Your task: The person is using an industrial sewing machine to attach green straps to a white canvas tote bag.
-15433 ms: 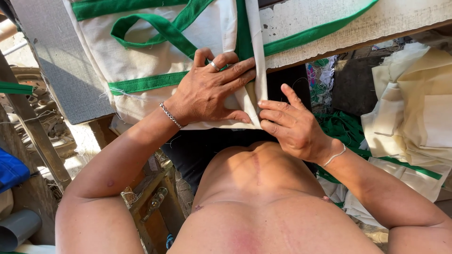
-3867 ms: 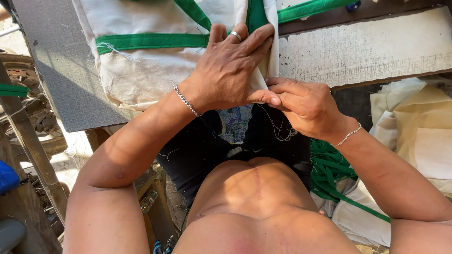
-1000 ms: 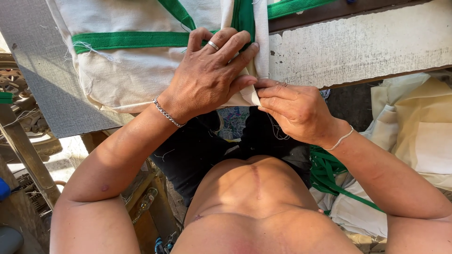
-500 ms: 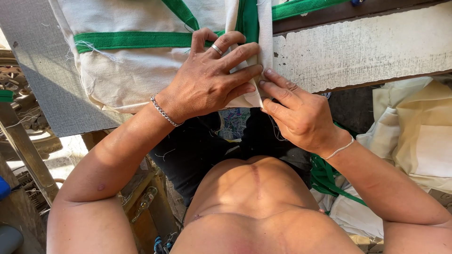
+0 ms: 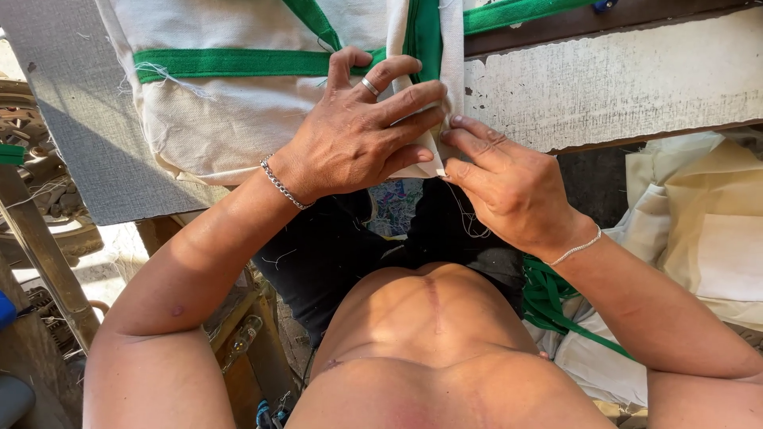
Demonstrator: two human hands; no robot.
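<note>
Fingers (image 5: 413,99) of the left hand (image 5: 358,139) lie spread and flat on a cream canvas bag with green webbing trim (image 5: 238,119), pressing it down without curling around anything; a plain ring sits on one of them and a chain bracelet (image 5: 278,184) circles the wrist. Just at 3 o'clock of those fingertips, the right hand (image 5: 509,191) pinches the lower edge of a folded cream fabric strip (image 5: 451,48) between thumb and forefinger, the other fingers bent loosely beside it, and a thin bracelet (image 5: 576,248) rings that wrist. The strip runs from the pinch toward 12 o'clock, next to a vertical band of green webbing (image 5: 425,32). The bag lies on the near edge of the counter (image 5: 620,79), a worn white-painted board, with its bottom hem hanging slightly over the edge above the person's dark trousers (image 5: 334,254). Loose threads trail from the hem under the right hand. At 9 o'clock of the bag a grey textured sheet (image 5: 56,103) covers the surface. At 4 o'clock of the right hand, lower down, sit piled cream cloth pieces (image 5: 699,230), and coils of green strap (image 5: 556,302) rest beside the person's right forearm.
</note>
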